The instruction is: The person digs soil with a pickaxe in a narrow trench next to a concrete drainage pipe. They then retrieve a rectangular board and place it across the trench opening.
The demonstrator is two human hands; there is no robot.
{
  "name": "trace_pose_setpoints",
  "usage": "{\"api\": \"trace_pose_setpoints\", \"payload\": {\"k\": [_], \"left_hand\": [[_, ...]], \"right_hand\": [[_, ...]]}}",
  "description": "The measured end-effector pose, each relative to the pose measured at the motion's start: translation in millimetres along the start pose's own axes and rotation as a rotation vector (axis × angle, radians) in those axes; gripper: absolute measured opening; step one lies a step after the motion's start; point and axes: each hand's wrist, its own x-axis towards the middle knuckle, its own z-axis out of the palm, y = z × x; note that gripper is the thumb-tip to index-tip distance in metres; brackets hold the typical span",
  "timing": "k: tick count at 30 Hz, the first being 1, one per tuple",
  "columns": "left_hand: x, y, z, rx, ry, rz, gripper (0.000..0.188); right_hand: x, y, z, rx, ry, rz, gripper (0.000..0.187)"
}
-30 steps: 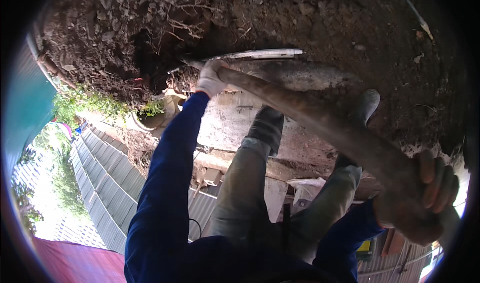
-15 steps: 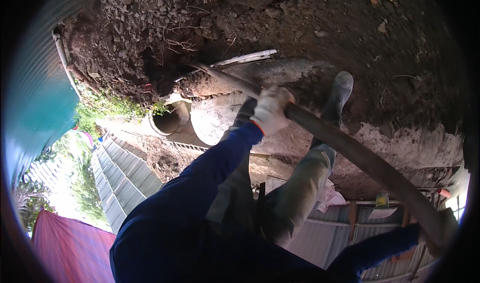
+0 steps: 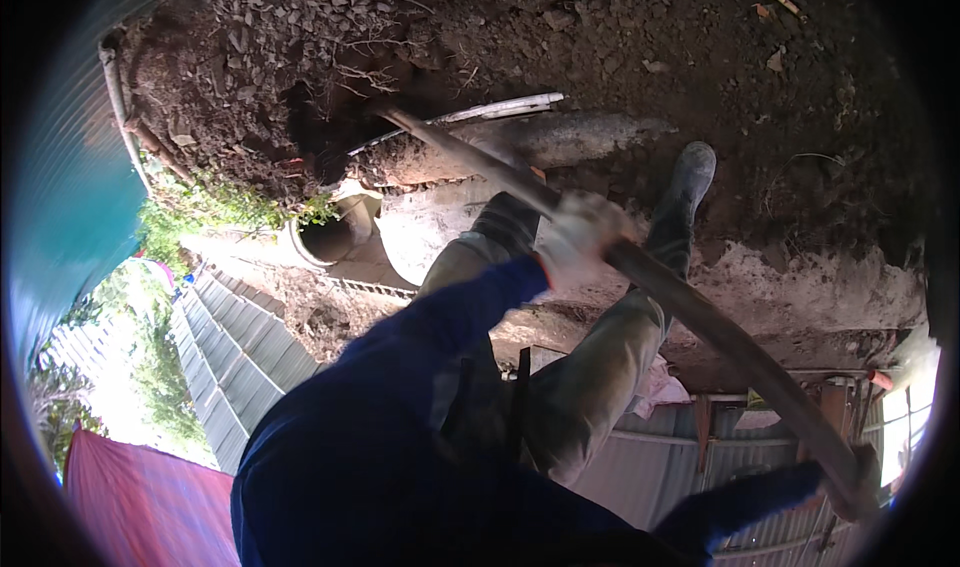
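A long wooden tool handle (image 3: pixel 720 322) slants across the view, from the lower right up to a dark hollow in the soil. Its far end disappears into shadow there, so the tool's head is hidden. My left hand (image 3: pixel 585 237), in a pale glove and a little blurred, is closed around the middle of the handle. At the lower right, my right hand (image 3: pixel 862 477) is wrapped about the near end, dim and close to the picture's rim. Loose dark soil (image 3: pixel 360 62) with stones and thin roots surrounds the hollow.
A white strip (image 3: pixel 505 108) lies beside the handle's far part. Left of my legs is a round concrete pipe opening (image 3: pixel 325 242). My rubber boot (image 3: pixel 690 182) stands on the ground. Corrugated sheets (image 3: pixel 640 477) and a red tarp (image 3: pixel 145 497) border the area.
My left hand has moved right and slightly down with the handle. My right hand and the handle's near end have shifted a little left. Both hands keep their grip.
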Motion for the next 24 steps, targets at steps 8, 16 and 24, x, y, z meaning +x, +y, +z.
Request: {"api": "trace_pose_setpoints", "payload": {"k": [8,16,24], "left_hand": [[-93.4,-329.5,-16.8,-0.012,0.337,-0.309,0.024],[-150.9,-377.7,23.7,-0.853,0.985,-0.653,0.069],[-123.2,-429.8,62.2,-2.194,0.996,-0.896,0.047]], "right_hand": [[-281.0,284.4,423.0,0.312,-0.272,0.194,0.059],[-309.7,260.8,548.2,-0.661,-0.052,0.132,0.047],[-335.6,254.1,540.8,-0.2,0.023,0.444,0.042]]}}
